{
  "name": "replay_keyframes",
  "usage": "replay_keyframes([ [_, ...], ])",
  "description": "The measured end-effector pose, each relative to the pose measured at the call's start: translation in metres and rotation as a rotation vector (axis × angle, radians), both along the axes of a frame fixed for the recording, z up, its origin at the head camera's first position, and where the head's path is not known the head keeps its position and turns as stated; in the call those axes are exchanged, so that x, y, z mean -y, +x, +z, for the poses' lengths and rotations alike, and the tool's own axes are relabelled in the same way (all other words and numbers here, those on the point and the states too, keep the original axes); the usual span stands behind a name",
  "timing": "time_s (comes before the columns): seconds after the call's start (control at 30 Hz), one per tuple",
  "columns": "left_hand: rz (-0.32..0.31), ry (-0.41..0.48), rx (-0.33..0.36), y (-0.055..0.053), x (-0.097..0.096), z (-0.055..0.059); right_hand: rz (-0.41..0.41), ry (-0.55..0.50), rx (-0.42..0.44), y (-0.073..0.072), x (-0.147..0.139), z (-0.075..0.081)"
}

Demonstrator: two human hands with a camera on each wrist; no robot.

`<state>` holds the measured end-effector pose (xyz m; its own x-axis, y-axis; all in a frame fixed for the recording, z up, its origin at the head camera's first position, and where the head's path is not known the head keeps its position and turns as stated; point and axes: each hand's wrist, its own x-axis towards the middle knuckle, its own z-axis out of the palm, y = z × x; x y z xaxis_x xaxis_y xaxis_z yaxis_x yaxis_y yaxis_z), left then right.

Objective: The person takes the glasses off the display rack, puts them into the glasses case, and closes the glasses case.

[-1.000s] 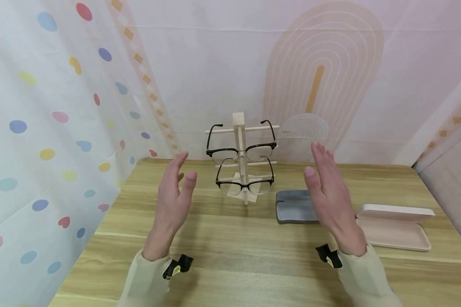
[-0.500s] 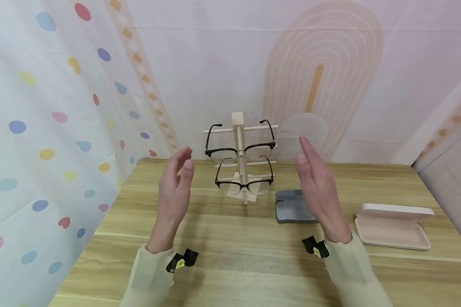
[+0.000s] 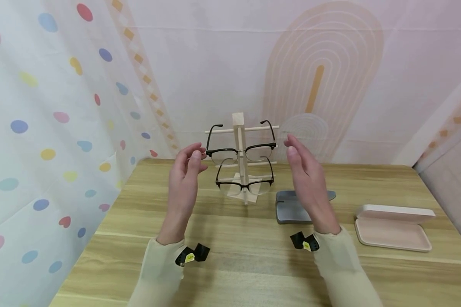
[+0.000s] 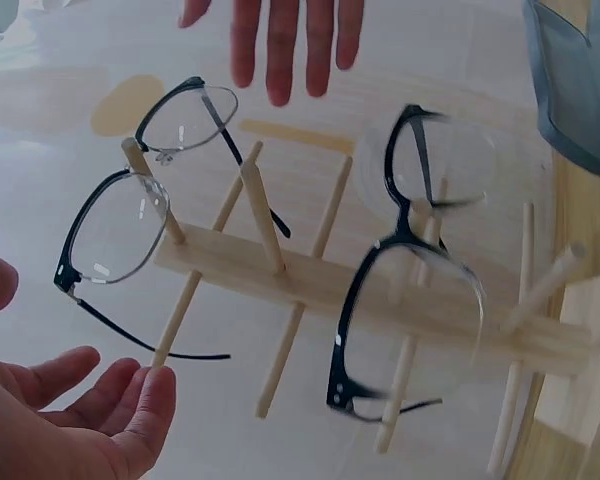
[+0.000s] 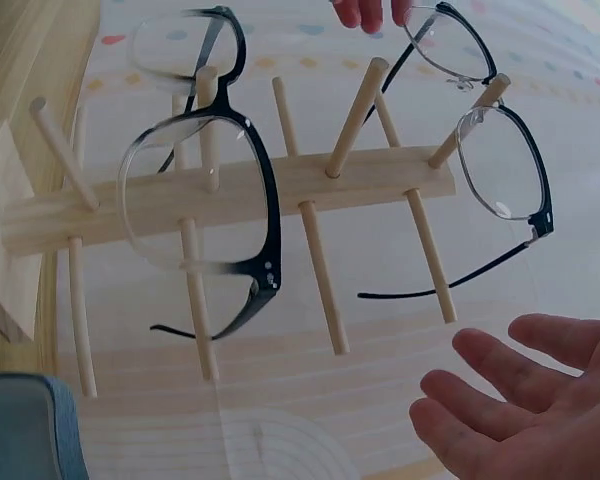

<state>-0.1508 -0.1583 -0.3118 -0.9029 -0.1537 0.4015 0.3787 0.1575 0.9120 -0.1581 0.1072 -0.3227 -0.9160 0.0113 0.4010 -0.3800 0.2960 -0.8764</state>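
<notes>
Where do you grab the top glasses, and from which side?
I'd probably take the top glasses by both outer frame corners, coming from left and right together. Their arms are open and point backward, and those corners stick out either side of the wooden post.

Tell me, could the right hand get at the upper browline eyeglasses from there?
Probably yes: the right hand, open, hovers beside the upper browline eyeglasses, and the right wrist view shows nothing between it and their nearer temple.

Head view bright, table (image 3: 249, 251) softly shadowed; 2 wrist views dimmer.
</notes>
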Motion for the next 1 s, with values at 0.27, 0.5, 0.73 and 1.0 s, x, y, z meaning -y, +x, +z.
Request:
replay_keyframes([
  [0.27, -0.006, 0.189, 0.027, -0.004, -0.006, 0.006, 0.027, -0.148, 0.031, -0.008, 0.008, 0.003],
  [0.5, -0.047, 0.294, 0.085, -0.007, -0.008, 0.010, 0.035, -0.244, 0.039, -0.015, 0.013, 0.006],
  [0.73, -0.077, 0.361, 0.101, -0.008, -0.010, 0.011, 0.033, -0.295, 0.083, -0.020, 0.018, 0.010],
  [1.0, -0.095, 0.365, 0.103, -0.010, -0.012, 0.014, 0.009, -0.316, 0.082, -0.023, 0.021, 0.018],
])
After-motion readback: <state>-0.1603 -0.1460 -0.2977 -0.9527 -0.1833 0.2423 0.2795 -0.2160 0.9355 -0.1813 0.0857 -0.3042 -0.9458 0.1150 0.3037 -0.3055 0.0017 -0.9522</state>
